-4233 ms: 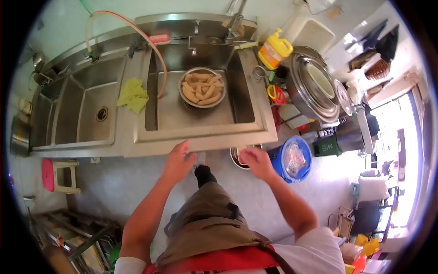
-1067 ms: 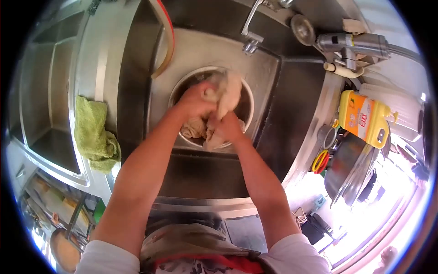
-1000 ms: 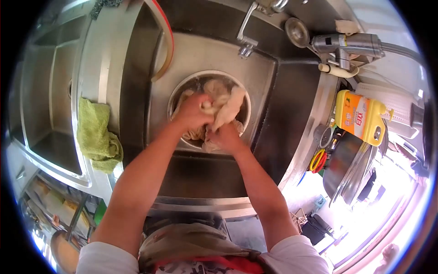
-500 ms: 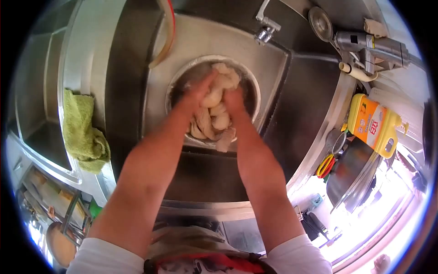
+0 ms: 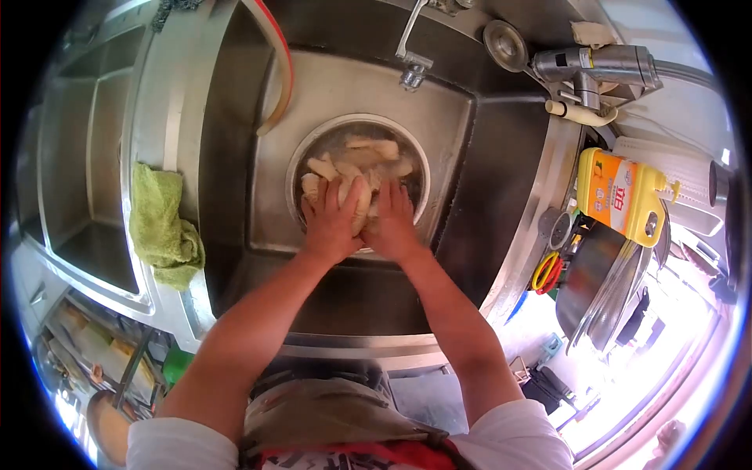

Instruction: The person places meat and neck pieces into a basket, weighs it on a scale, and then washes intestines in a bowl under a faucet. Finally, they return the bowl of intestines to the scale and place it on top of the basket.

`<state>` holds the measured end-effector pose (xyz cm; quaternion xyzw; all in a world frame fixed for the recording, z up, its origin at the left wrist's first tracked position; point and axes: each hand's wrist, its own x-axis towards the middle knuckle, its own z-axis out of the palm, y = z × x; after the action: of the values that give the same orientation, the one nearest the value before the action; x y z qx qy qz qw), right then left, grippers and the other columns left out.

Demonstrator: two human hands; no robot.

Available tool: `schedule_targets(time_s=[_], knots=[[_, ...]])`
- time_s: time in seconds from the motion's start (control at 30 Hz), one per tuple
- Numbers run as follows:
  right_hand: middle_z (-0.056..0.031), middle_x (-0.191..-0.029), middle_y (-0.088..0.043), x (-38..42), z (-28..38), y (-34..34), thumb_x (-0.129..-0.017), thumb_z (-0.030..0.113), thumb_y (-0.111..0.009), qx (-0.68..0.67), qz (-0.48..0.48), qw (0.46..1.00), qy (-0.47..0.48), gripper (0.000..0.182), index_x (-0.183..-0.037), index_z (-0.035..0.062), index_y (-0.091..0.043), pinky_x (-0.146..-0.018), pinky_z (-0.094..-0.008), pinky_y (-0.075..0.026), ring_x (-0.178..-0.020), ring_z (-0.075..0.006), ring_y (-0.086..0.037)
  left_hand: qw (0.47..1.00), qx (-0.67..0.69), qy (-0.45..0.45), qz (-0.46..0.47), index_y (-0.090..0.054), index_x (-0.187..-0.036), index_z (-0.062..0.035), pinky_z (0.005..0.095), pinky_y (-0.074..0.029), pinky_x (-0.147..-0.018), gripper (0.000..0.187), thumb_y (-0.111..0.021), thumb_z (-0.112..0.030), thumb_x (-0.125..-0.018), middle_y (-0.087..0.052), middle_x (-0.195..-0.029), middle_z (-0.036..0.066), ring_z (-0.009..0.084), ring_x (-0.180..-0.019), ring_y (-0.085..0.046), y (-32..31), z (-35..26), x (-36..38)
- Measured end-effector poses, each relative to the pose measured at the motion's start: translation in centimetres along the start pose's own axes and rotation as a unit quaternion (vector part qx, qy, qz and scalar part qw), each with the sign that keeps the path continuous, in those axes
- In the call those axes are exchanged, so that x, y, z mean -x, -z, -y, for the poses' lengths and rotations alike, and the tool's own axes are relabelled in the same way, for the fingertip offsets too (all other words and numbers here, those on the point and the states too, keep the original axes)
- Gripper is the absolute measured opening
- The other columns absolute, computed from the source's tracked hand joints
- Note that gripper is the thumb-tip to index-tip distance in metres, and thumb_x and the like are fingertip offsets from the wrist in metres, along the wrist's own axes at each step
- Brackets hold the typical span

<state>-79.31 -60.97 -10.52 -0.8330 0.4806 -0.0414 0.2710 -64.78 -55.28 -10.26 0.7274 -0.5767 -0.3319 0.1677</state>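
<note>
A round metal bowl in the sink holds water and several pale, wet pieces that look like meat; their exact kind I cannot make out. My left hand lies over the pieces at the near left of the bowl, fingers spread and stretched away from me. Beside it, my right hand rests on the near right pieces, its fingers also extended. One pale lump shows between the two hands. Both palms face down, so what lies under them is hidden.
The bowl stands in a steel sink below a tap. A red-striped hose hangs in at the back left. A green towel drapes over the left divider. On the right stand a yellow jug and a metal sprayer-like tool.
Both hands have come toward me and pressed down. The pieces, heaped up between my hands before, now lie lower and spread in the water. The view has shifted slightly.
</note>
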Motion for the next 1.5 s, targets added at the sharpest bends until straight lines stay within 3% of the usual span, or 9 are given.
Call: schedule_targets(time_s=[0.23, 0.33, 0.5, 0.7, 0.93, 1.1, 1.23, 1.37, 1.5], knots=[[-0.0274, -0.114, -0.051, -2.1, -2.9, -7.0, -0.066, 0.011, -0.073, 0.027, 0.122, 0.983, -0.135, 0.069, -0.125, -0.0061, -0.042, -0.091, -0.0488, -0.041, -0.105, -0.0448, -0.049, 0.991, -0.129, 0.02, -0.042, -0.046, -0.128, -0.017, 0.061, -0.04, -0.087, 0.082, -0.083, -0.024, -0.056, -0.043, -0.129, 0.016, 0.042, -0.118, -0.043, -3.1, 2.0, -4.3], [-0.0236, -0.112, -0.055, -1.2, -4.7, -10.4, -0.068, 0.013, -0.072, 0.024, -0.054, 0.989, -0.136, 0.064, -0.123, -0.0052, -0.045, -0.085, -0.0444, -0.045, -0.101, -0.0376, -0.055, 0.99, -0.096, -0.02, -0.099, -0.058, -0.112, -0.0115, 0.0521, -0.045, -0.084, 0.056, -0.079, -0.022, -0.061, -0.054, -0.115, 0.017, 0.039, -0.104, -0.053, -3.3, 3.4, -6.6], [-0.0189, -0.112, -0.06, -2.0, -4.5, -6.2, -0.073, 0.016, -0.071, -0.445, 0.003, 0.845, -0.296, 0.058, -0.122, -0.0051, -0.046, -0.077, -0.0334, -0.049, -0.097, -0.025, -0.059, 0.99, 0.114, -0.077, -0.033, -0.06, -0.112, -0.0066, 0.0412, -0.047, -0.087, 0.044, -0.07, -0.016, -0.07, -0.06, -0.11, 0.019, 0.0344, -0.105, -0.057, 0.0, 5.2, -9.8], [-0.0327, -0.141, -0.026, -0.2, 0.5, -0.7, -0.075, 0.026, -0.071, 0.036, -0.076, 0.992, -0.09, 0.078, -0.137, -0.0022, -0.033, -0.107, -0.0494, -0.027, -0.129, -0.0477, -0.029, 0.994, -0.04, -0.028, -0.097, -0.06, -0.116, -0.0144, 0.0585, -0.038, -0.097, 0.046, -0.072, -0.02, -0.072, -0.033, -0.14, 0.02, 0.0466, -0.127, -0.032, -2.0, 1.9, -1.7], [-0.0325, -0.135, -0.029, -3.6, -4.9, -7.0, -0.069, 0.025, -0.074, -0.053, -0.031, 0.997, -0.054, 0.085, -0.138, 0.001, -0.032, -0.104, -0.0484, -0.031, -0.122, -0.0487, -0.033, 0.983, -0.157, -0.044, -0.085, -0.06, -0.119, -0.0169, 0.0618, -0.035, -0.098, 0.039, -0.062, -0.017, -0.08, -0.03, -0.139, 0.023, 0.0548, -0.125, -0.028, -4.4, 3.7, -3.0], [-0.0173, -0.109, -0.057, -4.6, -6.9, -9.7, -0.077, 0.016, -0.07, -0.252, -0.102, 0.942, -0.198, 0.059, -0.125, -0.001, -0.042, -0.09, -0.0363, -0.044, -0.101, -0.024, -0.056, 0.983, -0.129, -0.112, -0.069, -0.068, -0.103, -0.0183, 0.0528, -0.043, -0.096, 0.025, -0.063, -0.021, -0.079, -0.033, -0.138, 0.019, 0.0508, -0.124, -0.032, -3.6, 5.1, -5.5], [-0.0166, -0.104, -0.06, -3.2, -3.7, -2.9, -0.079, 0.019, -0.065, -0.348, 0.085, 0.895, -0.266, 0.052, -0.123, -0.0013, -0.044, -0.083, -0.036, -0.047, -0.094, -0.0253, -0.059, 0.987, 0.016, -0.158, -0.006, -0.068, -0.101, -0.016, 0.0487, -0.045, -0.093, 0.028, -0.066, -0.021, -0.074, -0.044, -0.129, 0.018, 0.0429, -0.119, -0.042, 1.3, 5.2, -5.9], [-0.022, -0.083, -0.062, -1.2, -3.9, 1.7, -0.085, 0.021, -0.06, -0.046, 0.14, 0.987, -0.063, 0.025, -0.096, -0.0009, -0.06, -0.075, -0.0423, -0.047, -0.084, -0.0323, -0.063, 0.986, 0.165, -0.018, -0.017, -0.065, -0.082, -0.0048, 0.0439, -0.049, -0.079, 0.01, -0.062, -0.01, -0.074, -0.056, -0.105, 0.021, 0.0385, -0.092, -0.057, 1.0, 5.5, -2.8], [-0.0115, -0.075, -0.062, -5.6, 1.6, 13.8, -0.089, 0.012, -0.061, -0.14, -0.13, 0.976, -0.101, 0.013, -0.092, -0.0007, -0.062, -0.062, -0.0251, -0.046, -0.064, -0.0135, -0.056, 0.967, 0.221, 0.076, -0.103, -0.06, -0.083, 0.0007, 0.0462, -0.047, -0.071, 0.011, -0.057, -0.008, -0.078, -0.059, -0.083, 0.023, 0.0417, -0.083, -0.058, 0.8, 4.7, -0.1]])
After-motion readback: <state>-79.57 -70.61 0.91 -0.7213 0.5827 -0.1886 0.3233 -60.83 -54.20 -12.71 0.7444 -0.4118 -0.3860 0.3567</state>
